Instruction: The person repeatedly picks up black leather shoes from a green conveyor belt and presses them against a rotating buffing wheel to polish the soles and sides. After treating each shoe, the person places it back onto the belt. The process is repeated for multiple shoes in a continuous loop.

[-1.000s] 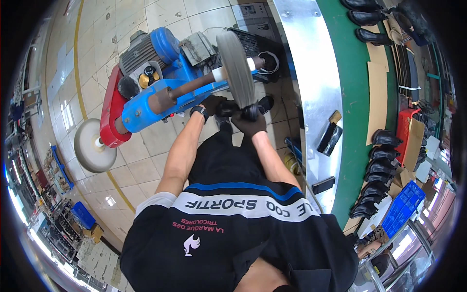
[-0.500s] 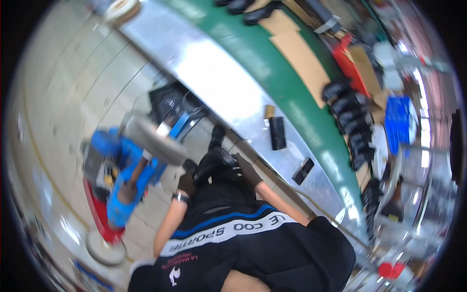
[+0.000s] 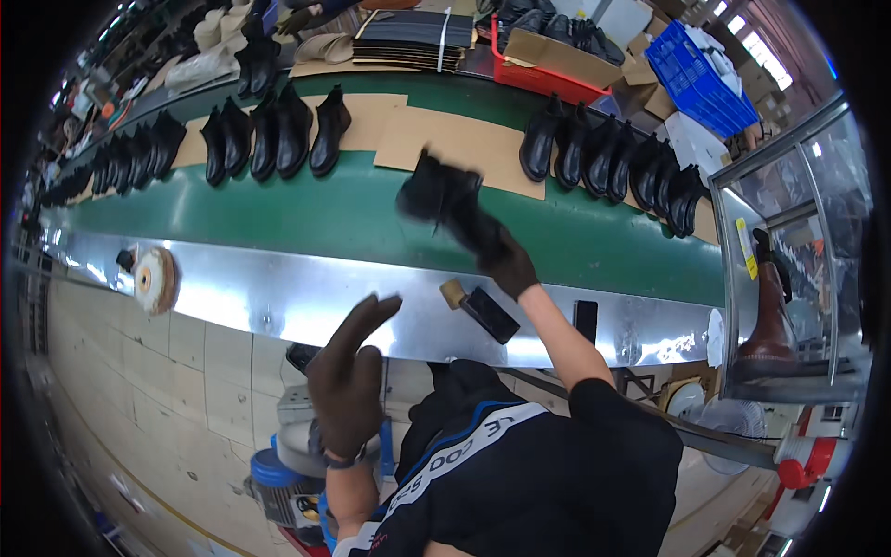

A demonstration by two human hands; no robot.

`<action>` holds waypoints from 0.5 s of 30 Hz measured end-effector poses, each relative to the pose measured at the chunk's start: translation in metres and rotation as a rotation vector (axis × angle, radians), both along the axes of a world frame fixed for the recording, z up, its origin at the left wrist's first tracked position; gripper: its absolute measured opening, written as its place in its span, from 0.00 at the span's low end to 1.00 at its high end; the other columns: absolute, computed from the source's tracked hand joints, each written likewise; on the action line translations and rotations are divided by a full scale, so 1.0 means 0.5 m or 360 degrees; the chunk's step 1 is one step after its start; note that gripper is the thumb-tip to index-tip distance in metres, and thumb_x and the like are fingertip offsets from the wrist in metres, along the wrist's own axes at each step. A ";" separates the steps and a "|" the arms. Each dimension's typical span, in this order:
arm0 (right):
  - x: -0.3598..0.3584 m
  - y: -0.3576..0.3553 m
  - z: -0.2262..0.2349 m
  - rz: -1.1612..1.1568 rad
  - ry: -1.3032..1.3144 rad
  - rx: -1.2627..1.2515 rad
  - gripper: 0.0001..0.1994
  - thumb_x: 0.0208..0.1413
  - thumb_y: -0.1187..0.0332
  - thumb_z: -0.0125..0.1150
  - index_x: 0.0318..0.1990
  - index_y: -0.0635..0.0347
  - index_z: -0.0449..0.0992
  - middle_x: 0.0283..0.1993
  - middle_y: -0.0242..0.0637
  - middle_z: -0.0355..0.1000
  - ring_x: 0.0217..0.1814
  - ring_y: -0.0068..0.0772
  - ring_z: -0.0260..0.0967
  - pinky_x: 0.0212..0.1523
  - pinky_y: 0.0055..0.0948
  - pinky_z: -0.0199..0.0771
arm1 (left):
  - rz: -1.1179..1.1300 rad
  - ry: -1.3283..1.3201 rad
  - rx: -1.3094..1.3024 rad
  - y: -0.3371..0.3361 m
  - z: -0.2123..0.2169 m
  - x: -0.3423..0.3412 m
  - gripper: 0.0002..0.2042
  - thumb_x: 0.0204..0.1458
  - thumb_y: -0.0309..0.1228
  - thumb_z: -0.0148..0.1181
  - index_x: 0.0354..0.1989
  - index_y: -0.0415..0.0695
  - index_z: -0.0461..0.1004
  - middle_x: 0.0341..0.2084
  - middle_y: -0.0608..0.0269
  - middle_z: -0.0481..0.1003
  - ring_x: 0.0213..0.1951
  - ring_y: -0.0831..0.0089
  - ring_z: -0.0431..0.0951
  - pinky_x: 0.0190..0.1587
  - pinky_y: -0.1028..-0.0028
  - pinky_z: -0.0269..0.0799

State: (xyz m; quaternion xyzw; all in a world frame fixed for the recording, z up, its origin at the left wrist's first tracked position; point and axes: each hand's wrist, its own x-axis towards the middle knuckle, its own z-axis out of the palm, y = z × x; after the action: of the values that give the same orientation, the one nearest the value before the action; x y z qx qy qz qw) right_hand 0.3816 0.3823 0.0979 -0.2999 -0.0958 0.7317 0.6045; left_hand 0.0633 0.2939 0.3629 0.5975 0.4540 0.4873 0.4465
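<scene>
My right hand point(image 3: 509, 265), in a dark glove, grips a black ankle boot point(image 3: 438, 193) and holds it over the green conveyor belt point(image 3: 353, 218), blurred by motion. Open and holding nothing, my gloved left hand point(image 3: 348, 376) hovers with its fingers spread above the shiny metal ledge point(image 3: 278, 306) in front of the belt. Several black boots point(image 3: 278, 135) stand on brown cardboard sheets along the far side of the belt, and another group of black boots point(image 3: 613, 153) stands to the right.
A round buffing wheel point(image 3: 154, 278) lies on the ledge at left. A brush point(image 3: 483, 311) and a dark flat object point(image 3: 586, 320) rest on the ledge near my right arm. The blue polishing machine point(image 3: 306, 473) sits below. A brown boot point(image 3: 770, 316) stands in a glass cabinet at right; a blue crate point(image 3: 701, 79) is behind.
The view has swung from the polishing machine up to the conveyor. Both hands left the machine; the right hand now carries a black boot out over the belt, the left hand has opened.
</scene>
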 end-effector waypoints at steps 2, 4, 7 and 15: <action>0.017 0.136 -0.037 -0.0309 0.0161 -0.0120 0.21 0.59 0.57 0.61 0.56 0.56 0.70 0.48 0.41 0.74 0.45 0.42 0.75 0.41 0.45 0.80 | -0.0060 0.0116 -0.0068 0.013 0.004 -0.024 0.19 0.55 0.21 0.46 0.56 0.33 0.70 0.46 0.50 0.79 0.52 0.62 0.78 0.57 0.66 0.69; 0.094 0.283 -0.120 -0.0534 0.0368 -0.0151 0.23 0.57 0.58 0.64 0.55 0.60 0.68 0.48 0.46 0.73 0.45 0.50 0.75 0.42 0.51 0.80 | 0.0034 0.0187 -0.0242 0.030 -0.045 -0.024 0.16 0.57 0.23 0.49 0.52 0.33 0.73 0.44 0.51 0.80 0.49 0.63 0.80 0.53 0.67 0.71; 0.126 0.459 -0.154 -0.0956 0.0071 -0.0436 0.27 0.55 0.56 0.66 0.56 0.61 0.65 0.51 0.50 0.68 0.52 0.57 0.71 0.51 0.54 0.78 | 0.0022 0.0712 -0.0459 0.002 -0.135 -0.030 0.14 0.56 0.21 0.52 0.51 0.35 0.73 0.44 0.53 0.79 0.47 0.59 0.80 0.50 0.68 0.74; 0.117 0.557 -0.284 -0.1304 0.0357 -0.0895 0.29 0.57 0.58 0.61 0.64 0.55 0.59 0.56 0.49 0.65 0.56 0.55 0.69 0.48 0.56 0.77 | 0.0045 0.0485 -0.1079 -0.157 -0.284 -0.025 0.15 0.49 0.23 0.58 0.47 0.40 0.74 0.48 0.53 0.75 0.42 0.58 0.81 0.43 0.64 0.77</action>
State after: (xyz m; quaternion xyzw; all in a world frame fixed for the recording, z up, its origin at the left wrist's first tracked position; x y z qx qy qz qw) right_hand 0.4401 0.6606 -0.0439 -0.3835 0.2957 0.4598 0.7443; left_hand 0.0508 0.2155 0.2208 0.4750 0.6591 0.2210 0.5395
